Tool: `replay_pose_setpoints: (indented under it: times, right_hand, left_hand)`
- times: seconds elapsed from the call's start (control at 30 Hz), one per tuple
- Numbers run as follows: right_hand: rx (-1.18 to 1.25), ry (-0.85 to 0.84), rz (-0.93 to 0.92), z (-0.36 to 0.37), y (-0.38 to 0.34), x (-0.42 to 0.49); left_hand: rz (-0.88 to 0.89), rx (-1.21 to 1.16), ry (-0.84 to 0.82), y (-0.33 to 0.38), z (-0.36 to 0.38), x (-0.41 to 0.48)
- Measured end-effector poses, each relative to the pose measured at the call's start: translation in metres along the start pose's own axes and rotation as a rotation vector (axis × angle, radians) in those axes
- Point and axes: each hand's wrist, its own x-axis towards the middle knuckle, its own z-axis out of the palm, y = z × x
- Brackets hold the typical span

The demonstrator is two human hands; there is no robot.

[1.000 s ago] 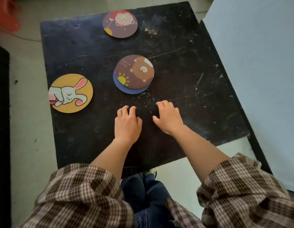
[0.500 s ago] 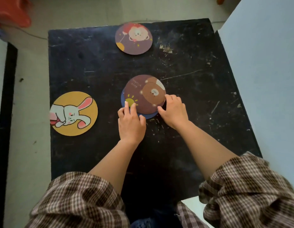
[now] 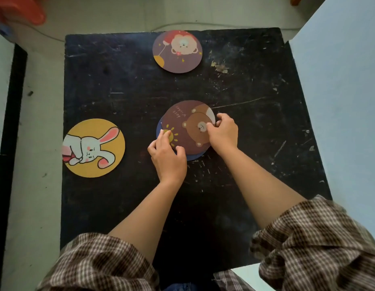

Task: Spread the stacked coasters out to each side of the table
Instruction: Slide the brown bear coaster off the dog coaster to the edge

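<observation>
A brown bear coaster (image 3: 185, 127) lies on top of a blue coaster (image 3: 194, 156) in the middle of the black table (image 3: 119, 97). My right hand (image 3: 223, 133) pinches the bear coaster's right edge. My left hand (image 3: 167, 156) rests on the stack's near-left edge, fingertips on the sun drawing. A yellow rabbit coaster (image 3: 94, 151) lies flat at the table's left edge. A purple bear coaster (image 3: 177, 51) lies flat at the far edge.
A pale blue surface (image 3: 339, 101) borders the table on the right. An orange-red object (image 3: 18, 9) sits on the floor at the far left. My plaid sleeves (image 3: 308, 244) fill the near edge.
Both hands moved forward from the bare table onto the centre stack. My right hand now grips the top coaster's edge and my left fingers lie on the stack.
</observation>
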Motion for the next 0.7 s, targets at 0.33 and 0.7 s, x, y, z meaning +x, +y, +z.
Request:
replay_pose_setpoints:
  times: [0.33, 0.7]
  right_hand:
    - [0.332, -0.23, 0.292, -0.034, 0.023, -0.022]
    - [0.581, -0.415, 0.442, -0.067, 0.102, -0.107]
  left_hand:
    - [-0.065, -0.036, -0.036, -0.003, -0.006, -0.015]
    - [-0.467, -0.585, -0.148, -0.004, 0.007, -0.123]
